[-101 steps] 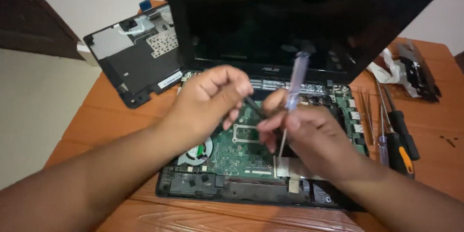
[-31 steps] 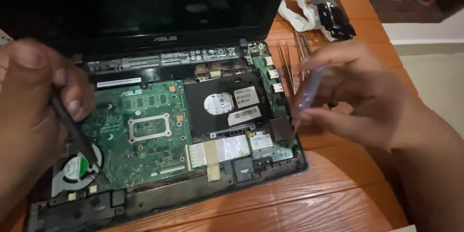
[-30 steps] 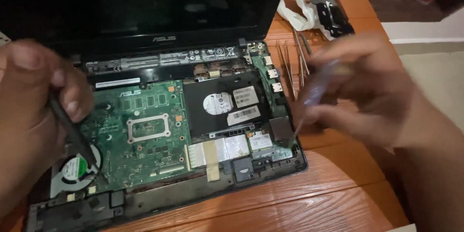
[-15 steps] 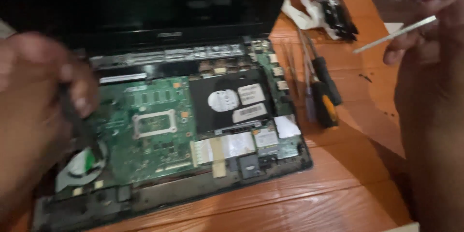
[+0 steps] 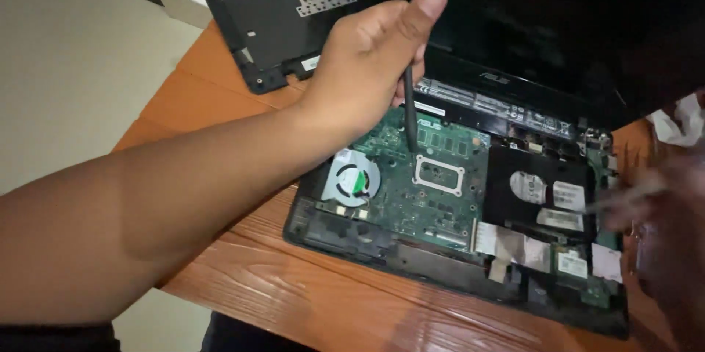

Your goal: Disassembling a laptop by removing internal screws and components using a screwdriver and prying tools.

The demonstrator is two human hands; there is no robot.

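The left hand (image 5: 367,66) is curled around a black tool (image 5: 409,113), thumb raised toward 1 o'clock, tip held over the board (image 5: 433,176); the right hand (image 5: 661,249), at 4 o'clock, is blurred; its grip cannot be told.

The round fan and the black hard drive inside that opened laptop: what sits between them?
In the head view, green circuit board with a white square frame lies between fan and hard drive.
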